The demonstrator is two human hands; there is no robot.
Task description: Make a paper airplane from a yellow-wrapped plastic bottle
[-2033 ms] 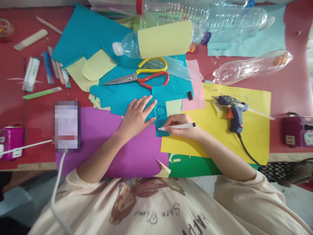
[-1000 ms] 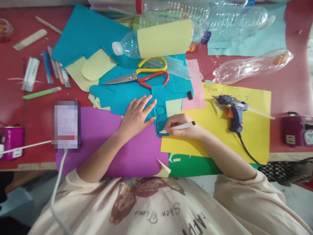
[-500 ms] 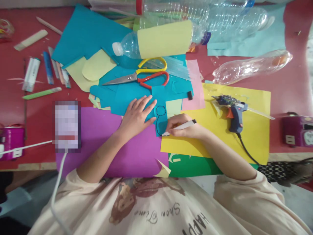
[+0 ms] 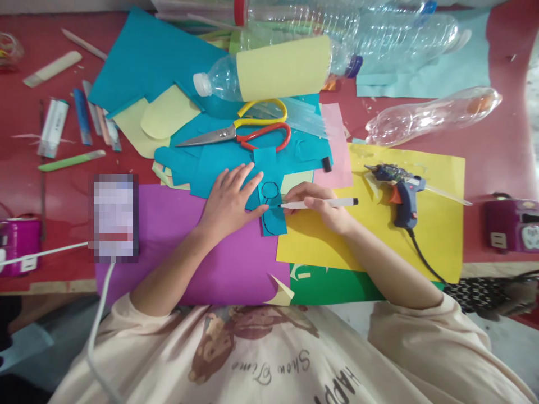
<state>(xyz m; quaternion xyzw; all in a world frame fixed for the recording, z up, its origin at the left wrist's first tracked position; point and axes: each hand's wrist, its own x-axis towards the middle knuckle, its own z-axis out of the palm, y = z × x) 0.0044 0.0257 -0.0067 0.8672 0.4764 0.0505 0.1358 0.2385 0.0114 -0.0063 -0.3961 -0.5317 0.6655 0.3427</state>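
Note:
A narrow strip of blue paper (image 4: pixel 273 221) lies in front of me with a black circle and a curved line below it drawn on. My left hand (image 4: pixel 229 199) rests flat with its fingers spread, the thumb and fingertips on the strip's left side. In my right hand (image 4: pixel 322 206) is a white marker (image 4: pixel 297 205), its uncapped tip at the strip's right edge just below the circle. The black marker cap (image 4: pixel 327 164) lies apart, up and to the right. Beyond the strip are scissors (image 4: pixel 227 134) with yellow and red handles, lying on blue paper.
A glue gun (image 4: pixel 406 202) lies on yellow paper (image 4: pixel 442 241) at the right. Plastic bottles, one wrapped in pale yellow paper (image 4: pixel 284 67), lie at the back. At left are a phone (image 4: pixel 114 216) with a white cable, several markers (image 4: pixel 53 126) and purple paper (image 4: pixel 168 224).
The blue strip has turned slightly, its top shifting left along with my left hand. My right hand has moved the marker tip up from the strip's bottom to just below the circle.

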